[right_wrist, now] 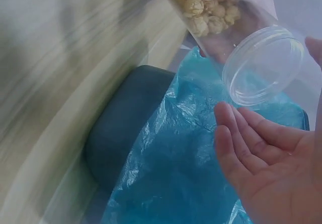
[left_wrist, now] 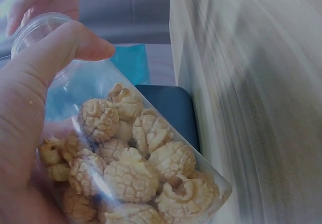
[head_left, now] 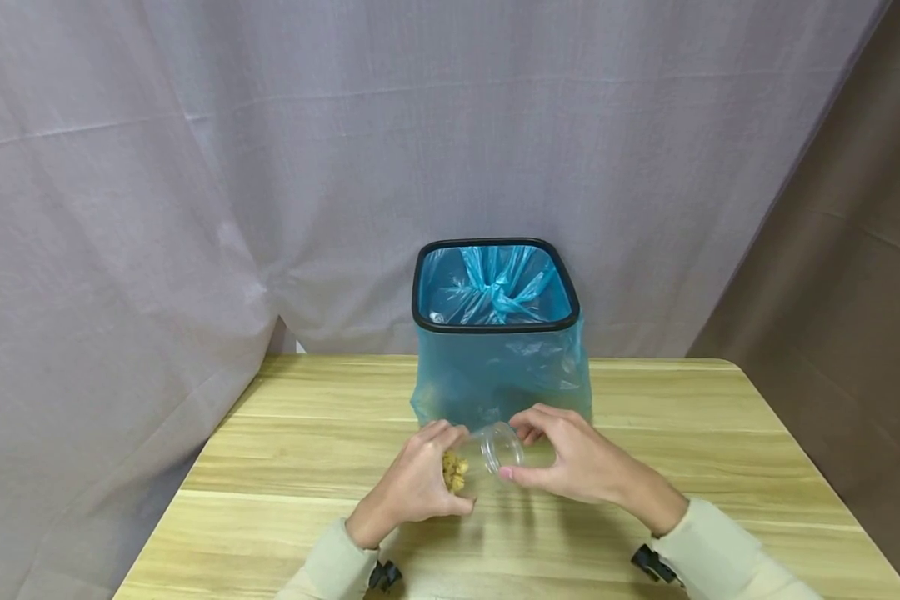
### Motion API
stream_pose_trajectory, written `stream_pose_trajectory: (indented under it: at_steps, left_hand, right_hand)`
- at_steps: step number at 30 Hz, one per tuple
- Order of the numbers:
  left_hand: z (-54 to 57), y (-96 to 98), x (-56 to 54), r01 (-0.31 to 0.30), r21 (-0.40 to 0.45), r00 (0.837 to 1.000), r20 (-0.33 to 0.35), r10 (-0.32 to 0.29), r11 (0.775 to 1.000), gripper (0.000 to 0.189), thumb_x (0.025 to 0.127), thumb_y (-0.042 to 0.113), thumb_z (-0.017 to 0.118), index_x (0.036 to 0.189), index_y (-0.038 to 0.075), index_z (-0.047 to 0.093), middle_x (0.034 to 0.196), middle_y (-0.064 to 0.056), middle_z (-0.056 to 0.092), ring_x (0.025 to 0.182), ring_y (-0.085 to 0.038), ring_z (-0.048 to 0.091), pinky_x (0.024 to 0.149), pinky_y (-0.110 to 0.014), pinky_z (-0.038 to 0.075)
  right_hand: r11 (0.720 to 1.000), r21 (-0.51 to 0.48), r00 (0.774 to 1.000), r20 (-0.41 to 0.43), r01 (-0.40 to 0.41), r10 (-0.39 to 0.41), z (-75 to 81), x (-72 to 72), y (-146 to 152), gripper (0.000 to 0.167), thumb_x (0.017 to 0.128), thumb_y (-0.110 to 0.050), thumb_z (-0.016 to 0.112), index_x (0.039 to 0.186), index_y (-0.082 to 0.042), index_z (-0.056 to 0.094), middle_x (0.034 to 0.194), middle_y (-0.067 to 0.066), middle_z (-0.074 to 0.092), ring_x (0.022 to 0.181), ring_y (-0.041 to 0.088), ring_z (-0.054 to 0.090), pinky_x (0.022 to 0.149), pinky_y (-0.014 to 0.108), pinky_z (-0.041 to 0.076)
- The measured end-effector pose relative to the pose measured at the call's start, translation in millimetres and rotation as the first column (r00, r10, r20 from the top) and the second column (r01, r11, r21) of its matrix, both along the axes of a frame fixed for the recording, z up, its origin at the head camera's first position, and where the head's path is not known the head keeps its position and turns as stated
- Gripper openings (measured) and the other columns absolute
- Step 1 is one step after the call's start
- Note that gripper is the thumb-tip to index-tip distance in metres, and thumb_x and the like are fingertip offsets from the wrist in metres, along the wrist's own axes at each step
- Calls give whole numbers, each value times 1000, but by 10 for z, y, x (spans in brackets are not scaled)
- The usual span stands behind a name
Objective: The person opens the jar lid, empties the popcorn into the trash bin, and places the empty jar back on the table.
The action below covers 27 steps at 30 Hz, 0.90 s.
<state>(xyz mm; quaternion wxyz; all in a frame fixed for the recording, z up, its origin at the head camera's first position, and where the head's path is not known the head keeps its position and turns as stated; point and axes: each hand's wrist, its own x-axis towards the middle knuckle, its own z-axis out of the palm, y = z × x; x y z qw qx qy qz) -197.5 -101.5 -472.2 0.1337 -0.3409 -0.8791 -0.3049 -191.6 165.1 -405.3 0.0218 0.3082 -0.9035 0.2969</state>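
Observation:
My left hand point(head_left: 420, 475) grips a clear plastic jar point(left_wrist: 95, 75) round its side. Caramel-coloured popcorn point(left_wrist: 132, 178) lies toward the base of the jar, which is tipped over with its clear round lid end point(right_wrist: 264, 68) pointing right. Around that end my right hand point(head_left: 577, 458) is spread, the thumb on one side and the fingers on the other. In the right wrist view its fingertips point(right_wrist: 225, 133) are loosely bent just below the rim, not closed on it.
Behind the hands stands a bin with a black rim point(head_left: 495, 327), lined with a blue plastic bag point(head_left: 487, 379). Both are on a wood-grain table point(head_left: 285, 433). A grey curtain point(head_left: 345, 183) hangs behind, and a browner one point(head_left: 817, 292) at the right.

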Motion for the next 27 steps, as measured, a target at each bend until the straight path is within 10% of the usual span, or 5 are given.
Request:
stream_pose_trajectory:
  at_steps: [27]
  left_hand:
    - [31, -19, 26, -1, -6, 1000, -2, 1, 1000, 80, 61, 30, 93, 130, 1, 67, 117, -10, 73, 107, -17, 67, 97, -34, 63]
  right_hand:
    - [982, 67, 978, -108, -174, 180, 121, 11, 37, 88, 78, -40, 93, 151, -11, 53, 146, 5, 62, 130, 24, 65, 103, 48, 61]
